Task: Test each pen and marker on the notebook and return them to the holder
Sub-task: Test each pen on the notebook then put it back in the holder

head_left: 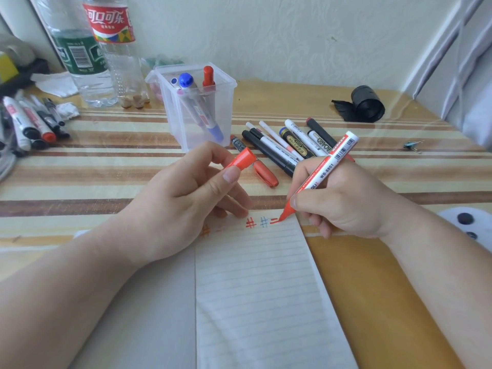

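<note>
Right hand (346,202) grips red marker (328,166), tip on notebook (253,288), left hand (186,201) pinches cap (241,161)

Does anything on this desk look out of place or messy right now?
Nothing looks spilled or broken. A crumpled tissue lies by the bottles at the far left, a black bag roll sits partly unrolled at the far right, and a binder clip lies alone near it.

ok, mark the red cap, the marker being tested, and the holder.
red cap (241,161): head view, middle of its side.
red marker (326,169): head view, white barrel at mid-length.
holder (177,123): head view, bare front wall.
</note>
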Demonstrator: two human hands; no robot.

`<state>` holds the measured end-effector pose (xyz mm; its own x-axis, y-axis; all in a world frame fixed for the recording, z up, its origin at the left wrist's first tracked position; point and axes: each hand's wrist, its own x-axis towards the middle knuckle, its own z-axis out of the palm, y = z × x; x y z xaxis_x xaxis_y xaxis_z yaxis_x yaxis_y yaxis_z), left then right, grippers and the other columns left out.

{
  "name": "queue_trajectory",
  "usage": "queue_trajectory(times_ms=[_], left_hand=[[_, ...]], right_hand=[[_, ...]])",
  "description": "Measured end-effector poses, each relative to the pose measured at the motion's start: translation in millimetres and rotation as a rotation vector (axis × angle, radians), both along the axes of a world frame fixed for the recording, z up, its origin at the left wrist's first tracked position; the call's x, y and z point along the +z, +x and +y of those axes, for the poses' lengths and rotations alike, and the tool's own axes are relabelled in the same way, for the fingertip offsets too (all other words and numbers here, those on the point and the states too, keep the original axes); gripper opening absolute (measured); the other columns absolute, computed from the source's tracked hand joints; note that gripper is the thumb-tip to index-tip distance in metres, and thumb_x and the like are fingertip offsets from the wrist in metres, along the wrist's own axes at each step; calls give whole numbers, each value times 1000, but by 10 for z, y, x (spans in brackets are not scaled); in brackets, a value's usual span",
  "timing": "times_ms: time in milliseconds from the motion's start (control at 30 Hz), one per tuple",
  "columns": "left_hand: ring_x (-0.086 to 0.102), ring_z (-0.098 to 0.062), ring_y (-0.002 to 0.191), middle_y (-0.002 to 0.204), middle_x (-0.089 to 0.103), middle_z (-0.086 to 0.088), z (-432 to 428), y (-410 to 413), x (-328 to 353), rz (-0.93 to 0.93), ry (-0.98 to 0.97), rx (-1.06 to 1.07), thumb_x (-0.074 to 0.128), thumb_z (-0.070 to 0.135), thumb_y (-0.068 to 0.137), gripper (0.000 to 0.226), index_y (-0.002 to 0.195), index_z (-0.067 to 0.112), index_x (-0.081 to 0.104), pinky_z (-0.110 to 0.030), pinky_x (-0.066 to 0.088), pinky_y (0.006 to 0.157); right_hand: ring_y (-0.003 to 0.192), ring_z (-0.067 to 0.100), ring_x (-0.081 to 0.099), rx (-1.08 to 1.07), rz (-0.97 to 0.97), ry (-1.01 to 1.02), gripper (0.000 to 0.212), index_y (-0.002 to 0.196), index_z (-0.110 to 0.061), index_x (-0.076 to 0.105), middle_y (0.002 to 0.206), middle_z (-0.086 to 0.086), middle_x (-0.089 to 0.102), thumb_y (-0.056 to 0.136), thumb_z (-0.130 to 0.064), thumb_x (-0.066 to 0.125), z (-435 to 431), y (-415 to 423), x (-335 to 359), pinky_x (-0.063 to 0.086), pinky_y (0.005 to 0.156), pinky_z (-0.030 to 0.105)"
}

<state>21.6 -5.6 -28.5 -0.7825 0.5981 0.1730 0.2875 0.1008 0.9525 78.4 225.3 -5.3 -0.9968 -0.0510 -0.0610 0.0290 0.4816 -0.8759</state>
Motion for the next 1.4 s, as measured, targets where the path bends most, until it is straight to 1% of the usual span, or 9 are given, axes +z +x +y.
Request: queue_trajectory(times_ms=[200,400,533,733,933,1033,1133,1300,1400], left_hand=[[78,-25,81,89,78,-6,3,8,5,5,9,0,48,46,96,20,98,26,52,-40,53,72],[78,-25,81,88,78,-6,11,2,0,1,18,3,48,45,95,17,97,29,53,-37,52,71],[78,-25,80,88,78,-6,12,6,0,-2,25,0,49,46,93,21,98,26,52,-37,52,71],[78,-25,81,88,78,-6,9,3,-4,18,11,2,48,42,95,15,96,28,53,-40,53,71],[78,-24,82,88,78,-5,7,7,3,34,9,-4,50,44,94,10,92,36,54,-41,54,72],[78,-24,81,88,78,-4,10,5,-2,39,9,1,50,45,93,10,91,36,54,-41,54,72],[78,-24,81,88,78,-4,8,6,-7,44,12,2,51,44,95,9,93,35,53,-40,53,71],[78,-21,80,91,78,0,6,15,1,89,-19,10,57,39,92,10,94,30,54,-45,58,70],[76,-15,74,86,77,4,4,12,-25,208,-91,68,65,39,88,13,96,31,59,-38,59,69]], right_hand=[[48,17,53,-13,-11,-167,4,70,-9,67,57,8,57,73,-10,66,18,-6,-41,42,38,26],[50,17,55,27,3,-90,19,72,-11,70,56,4,60,86,1,69,21,-2,-44,44,41,27],[51,18,56,56,-29,-77,5,68,-15,70,57,5,60,73,-14,68,16,15,-15,44,43,28],[49,18,53,-13,-26,-197,6,69,-11,70,59,10,59,74,-10,66,32,-9,-40,42,39,26],[48,18,53,-30,-15,-127,13,73,-2,67,58,10,58,84,4,67,18,-15,-50,42,38,26],[49,18,53,6,-41,-76,5,71,-5,67,57,8,58,74,-10,67,25,0,-31,42,39,26],[48,17,53,30,-58,-54,5,68,-9,67,57,8,58,70,-13,65,29,10,-16,41,39,25],[46,18,48,-15,-49,-207,3,71,-13,68,57,9,56,72,-13,66,46,-3,-27,36,38,23],[46,18,42,-70,2,-326,5,75,-13,64,57,9,51,74,-15,68,33,-12,-38,30,39,22]])
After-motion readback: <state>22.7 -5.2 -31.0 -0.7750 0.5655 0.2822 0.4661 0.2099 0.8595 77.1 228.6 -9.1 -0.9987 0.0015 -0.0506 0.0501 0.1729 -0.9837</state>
